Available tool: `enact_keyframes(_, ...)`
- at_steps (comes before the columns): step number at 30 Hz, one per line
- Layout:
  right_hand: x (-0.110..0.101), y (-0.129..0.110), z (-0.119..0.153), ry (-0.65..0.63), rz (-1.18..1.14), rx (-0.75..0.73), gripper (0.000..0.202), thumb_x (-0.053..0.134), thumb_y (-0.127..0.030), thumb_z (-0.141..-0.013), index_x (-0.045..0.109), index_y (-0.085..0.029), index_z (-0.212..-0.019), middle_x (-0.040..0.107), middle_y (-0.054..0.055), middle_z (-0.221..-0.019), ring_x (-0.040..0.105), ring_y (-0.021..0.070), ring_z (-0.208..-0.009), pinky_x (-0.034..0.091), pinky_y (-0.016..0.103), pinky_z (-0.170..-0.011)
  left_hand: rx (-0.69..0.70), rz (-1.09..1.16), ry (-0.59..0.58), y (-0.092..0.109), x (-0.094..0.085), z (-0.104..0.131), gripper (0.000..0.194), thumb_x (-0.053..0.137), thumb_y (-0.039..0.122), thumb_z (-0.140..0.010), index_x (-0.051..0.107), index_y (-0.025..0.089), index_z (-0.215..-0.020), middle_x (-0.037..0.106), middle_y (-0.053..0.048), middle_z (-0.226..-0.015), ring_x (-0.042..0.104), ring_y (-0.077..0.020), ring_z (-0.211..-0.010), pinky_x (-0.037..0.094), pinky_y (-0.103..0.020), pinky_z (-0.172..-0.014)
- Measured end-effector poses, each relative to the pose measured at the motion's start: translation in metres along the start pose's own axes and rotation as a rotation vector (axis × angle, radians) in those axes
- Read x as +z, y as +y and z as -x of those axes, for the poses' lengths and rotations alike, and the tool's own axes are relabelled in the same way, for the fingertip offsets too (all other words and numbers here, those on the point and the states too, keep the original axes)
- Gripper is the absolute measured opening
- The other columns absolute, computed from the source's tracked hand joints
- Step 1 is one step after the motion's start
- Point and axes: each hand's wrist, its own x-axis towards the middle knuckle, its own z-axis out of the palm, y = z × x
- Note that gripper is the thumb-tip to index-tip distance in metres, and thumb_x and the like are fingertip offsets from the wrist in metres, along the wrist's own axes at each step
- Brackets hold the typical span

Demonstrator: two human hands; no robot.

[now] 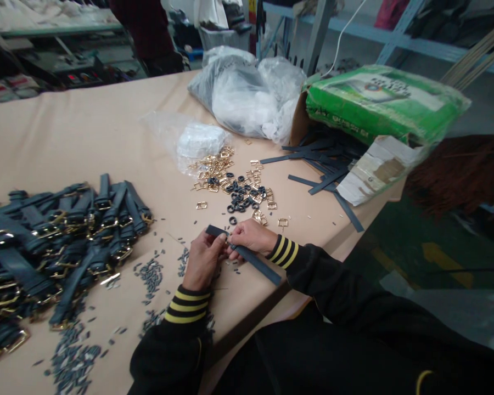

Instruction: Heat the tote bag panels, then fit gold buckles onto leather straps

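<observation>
A dark blue-grey strap (257, 265) slants across the table's near edge, held between both hands. My left hand (203, 258) is closed around its upper end, thumb on top. Against the strap's middle, my right hand (251, 236) pinches with its fingertips; a glint of gold metal shows there, but its shape is mostly hidden by the fingers. Just beyond my hands lie a heap of dark strap loops (245, 196) and gold buckles (216, 167). One single buckle (282, 223) rests right of my right hand.
Many buckled straps (78, 230) are piled at the left. Small dark scraps (76, 356) are strewn nearby. At the back stand plastic bags (247, 93) and a green box (379, 104) spilling loose straps (329, 159). Another person's dark hair (469, 170) shows at right.
</observation>
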Motion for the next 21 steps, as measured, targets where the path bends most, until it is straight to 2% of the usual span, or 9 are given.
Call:
enact_keyframes(3,0.002,0.004,-0.002,0.065,0.109,-0.088,0.018,0.048,-0.013,-0.082,0.045,-0.014,-0.065,0.057,-0.002,-0.051,0.05,0.0058,-0.037,0.044,0.014,-0.037,0.092,-0.136,0.1,0.005,0.007,0.007,0.016,0.06,0.031,-0.071,0.054,0.018,-0.077,0.056,0.001,-0.061,0.052,-0.0117,-0.054,0.041,-0.022,-0.053)
enact_keyframes(5,0.001,0.006,-0.002,0.153,0.242,-0.197,0.015,0.05,-0.016,-0.081,0.044,-0.015,-0.067,0.055,-0.004,-0.052,0.043,0.0041,-0.035,0.036,0.013,-0.036,0.206,-0.242,0.207,0.009,0.01,0.014,0.014,0.058,0.027,-0.072,0.058,0.018,-0.083,0.059,-0.002,-0.072,0.055,-0.014,-0.066,0.044,-0.024,-0.062)
enact_keyframes(7,0.0,0.004,-0.001,0.209,0.389,-0.296,0.015,0.051,-0.018,-0.081,0.044,-0.016,-0.068,0.052,-0.005,-0.052,0.041,0.0046,-0.038,0.033,0.014,-0.039,0.236,-0.226,0.225,0.011,0.011,0.019,0.021,0.057,0.025,-0.073,0.061,0.019,-0.092,0.061,-0.005,-0.087,0.057,-0.0164,-0.083,0.044,-0.025,-0.073)
enact_keyframes(8,-0.001,0.003,0.0,0.208,0.449,-0.337,0.016,0.051,-0.019,-0.082,0.045,-0.015,-0.067,0.051,-0.005,-0.051,0.042,0.0052,-0.04,0.033,0.015,-0.042,0.193,-0.147,0.182,0.012,0.009,0.021,0.024,0.056,0.025,-0.074,0.061,0.018,-0.095,0.061,-0.007,-0.093,0.056,-0.0175,-0.089,0.044,-0.026,-0.076)
enact_keyframes(10,-0.004,-0.002,0.006,0.155,0.521,-0.399,0.018,0.049,-0.02,-0.083,0.046,-0.015,-0.066,0.049,-0.005,-0.05,0.043,0.0065,-0.044,0.035,0.017,-0.047,0.019,0.108,0.038,0.015,0.003,0.023,0.027,0.055,0.03,-0.075,0.06,0.016,-0.098,0.061,-0.009,-0.099,0.057,-0.0194,-0.093,0.046,-0.029,-0.078)
enact_keyframes(13,-0.005,-0.007,0.017,-0.001,0.58,-0.46,0.019,0.048,-0.024,-0.084,0.05,-0.015,-0.068,0.047,-0.005,-0.05,0.044,0.0083,-0.046,0.035,0.02,-0.05,-0.188,0.468,-0.132,0.018,-0.005,0.029,0.026,0.059,0.036,-0.075,0.057,0.014,-0.088,0.062,-0.009,-0.093,0.06,-0.0176,-0.085,0.047,-0.028,-0.072)
enact_keyframes(15,-0.005,-0.007,0.024,-0.077,0.654,-0.487,0.022,0.048,-0.03,-0.085,0.051,-0.015,-0.068,0.049,-0.003,-0.054,0.046,0.0099,-0.049,0.035,0.021,-0.051,-0.213,0.534,-0.183,0.018,-0.005,0.033,0.027,0.066,0.035,-0.071,0.053,0.014,-0.083,0.062,-0.004,-0.08,0.059,-0.0125,-0.07,0.046,-0.024,-0.064)
enact_keyframes(17,-0.008,-0.005,0.027,-0.09,0.757,-0.481,0.028,0.046,-0.034,-0.086,0.053,-0.015,-0.067,0.052,0.0,-0.059,0.049,0.0119,-0.056,0.037,0.024,-0.055,-0.18,0.523,-0.216,0.014,-0.003,0.035,0.035,0.071,0.034,-0.065,0.051,0.014,-0.086,0.059,0.0,-0.07,0.055,-0.0086,-0.059,0.043,-0.022,-0.059)
enact_keyframes(21,-0.017,0.002,0.026,-0.148,0.844,-0.396,0.036,0.044,-0.043,-0.087,0.052,-0.017,-0.064,0.051,0.001,-0.056,0.047,0.0125,-0.053,0.036,0.025,-0.052,-0.158,0.495,-0.329,0.002,-0.001,0.029,0.045,0.076,0.039,-0.056,0.05,0.013,-0.082,0.057,0.0,-0.065,0.053,-0.0087,-0.054,0.042,-0.023,-0.055)
